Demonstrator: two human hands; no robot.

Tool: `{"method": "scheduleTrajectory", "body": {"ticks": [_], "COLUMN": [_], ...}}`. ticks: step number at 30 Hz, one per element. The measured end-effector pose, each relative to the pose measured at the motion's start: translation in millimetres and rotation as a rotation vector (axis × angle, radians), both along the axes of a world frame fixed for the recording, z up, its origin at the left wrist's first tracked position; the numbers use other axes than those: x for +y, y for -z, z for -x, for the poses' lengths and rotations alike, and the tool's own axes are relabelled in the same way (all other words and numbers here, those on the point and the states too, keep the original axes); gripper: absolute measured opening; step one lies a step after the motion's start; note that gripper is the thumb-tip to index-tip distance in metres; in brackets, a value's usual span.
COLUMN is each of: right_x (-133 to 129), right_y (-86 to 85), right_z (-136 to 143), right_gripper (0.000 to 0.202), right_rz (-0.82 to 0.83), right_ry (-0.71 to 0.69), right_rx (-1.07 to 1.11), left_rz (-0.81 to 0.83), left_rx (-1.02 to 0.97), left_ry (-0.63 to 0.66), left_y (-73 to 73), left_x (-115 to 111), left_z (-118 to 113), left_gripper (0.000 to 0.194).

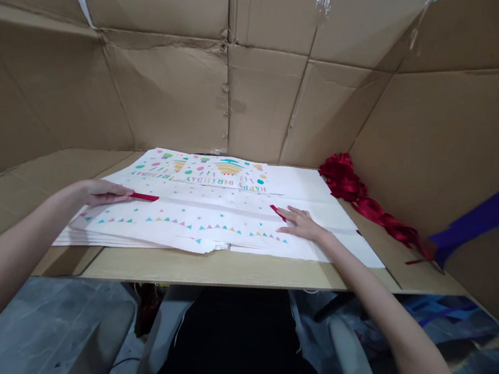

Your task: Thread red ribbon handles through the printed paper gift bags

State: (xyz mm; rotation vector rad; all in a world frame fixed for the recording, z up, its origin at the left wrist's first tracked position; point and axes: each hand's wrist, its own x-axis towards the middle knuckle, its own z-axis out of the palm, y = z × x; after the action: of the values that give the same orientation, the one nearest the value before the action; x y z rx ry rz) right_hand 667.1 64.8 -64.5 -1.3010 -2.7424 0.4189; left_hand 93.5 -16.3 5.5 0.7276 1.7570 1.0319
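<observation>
White printed sheets (190,206) lie in overlapping stacks, with pastel bunting, stars and upside-down "HAPPY BIRTHDAY" lettering. My left hand (105,192) is over the left part, its fingers closed on a short flat strip of red ribbon (145,197) that points right along a crease. On the right part, my right hand (302,224) rests with fingers spread and thumb apart. Another short red ribbon piece (276,212) shows at its fingertips, partly covered by them; whether it is pinched or only pressed down is unclear.
Cardboard walls (262,101) enclose the table (213,271) at the back and sides. A heap of dark red ribbon (342,176) trails along the right side toward a blue-purple strip (494,211). Chair armrests (102,340) stand below the front edge.
</observation>
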Motion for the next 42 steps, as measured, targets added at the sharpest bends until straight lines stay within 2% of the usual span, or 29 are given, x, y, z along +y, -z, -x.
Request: {"method": "scheduleTrajectory", "body": {"ticks": [3, 10, 12, 14, 16, 18, 20, 22, 24, 28, 32, 34, 37, 42], "right_x": [-0.1, -2.3, -4.9, -10.3, -17.5, -23.9, -26.6, -23.7, -15.6, 6.9, 21.3, 22.7, 20.5, 17.5], "right_y": [-2.9, -2.7, -1.6, 0.3, 2.9, 5.4, 7.0, 7.5, 7.0, 5.4, 4.6, 2.4, -3.6, -7.4], "right_z": [1.5, 3.4, 3.5, 4.3, 6.2, 9.1, 13.2, 18.3, 24.4, 35.0, 40.7, 43.9, 47.7, 44.3], "right_gripper": [0.082, 0.084, 0.088, 0.093, 0.092, 0.083, 0.067, 0.053, 0.044, 0.027, 0.029, 0.029, 0.027, 0.023], "right_rz": [0.019, 0.008, -0.043, -0.112, -0.147, -0.109, -0.010, 0.097, 0.185, 0.302, 0.248, 0.221, 0.267, 0.234], "right_ry": [0.011, 0.055, 0.086, 0.166, 0.307, 0.464, 0.563, 0.614, 0.652, 0.727, 0.770, 0.788, 0.796, 0.728], "right_rx": [0.004, 0.012, 0.037, 0.066, 0.099, 0.144, 0.212, 0.330, 0.490, 0.675, 0.555, 0.496, 0.475, 0.562], "left_rz": [0.124, 0.029, -0.040, -0.141, -0.273, -0.425, -0.455, -0.348, -0.263, -0.229, -0.276, -0.317, -0.392, -0.406], "left_rx": [-0.118, 0.018, 0.199, 0.564, 0.928, 1.046, 1.083, 1.104, 1.140, 1.208, 1.271, 1.321, 1.389, 1.413], "left_ry": [-0.057, 0.003, 0.034, 0.055, 0.090, 0.220, 0.446, 0.634, 0.716, 0.751, 0.754, 0.725, 0.699, 0.717], "left_y": [2.2, 6.4, 7.1, 6.8, 7.3, 11.3, 20.1, 32.3, 43.8, 53.6, 54.3, 56.8, 62.4, 63.7], "left_x": [-2.0, -4.8, -9.3, -15.0, -20.7, -26.0, -30.6, -34.8, -38.4, -42.9, -44.9, -45.9, -46.7, -47.6], "left_z": [2.3, -0.4, -3.5, -13.1, -31.5, -56.7, -82.7, -102.8, -113.7, -115.7, -118.3, -123.2, -130.3, -133.5], "left_gripper": [0.012, 0.014, 0.014, 0.021, 0.030, 0.038, 0.051, 0.067, 0.073, 0.075, 0.072, 0.064, 0.054, 0.050]}}
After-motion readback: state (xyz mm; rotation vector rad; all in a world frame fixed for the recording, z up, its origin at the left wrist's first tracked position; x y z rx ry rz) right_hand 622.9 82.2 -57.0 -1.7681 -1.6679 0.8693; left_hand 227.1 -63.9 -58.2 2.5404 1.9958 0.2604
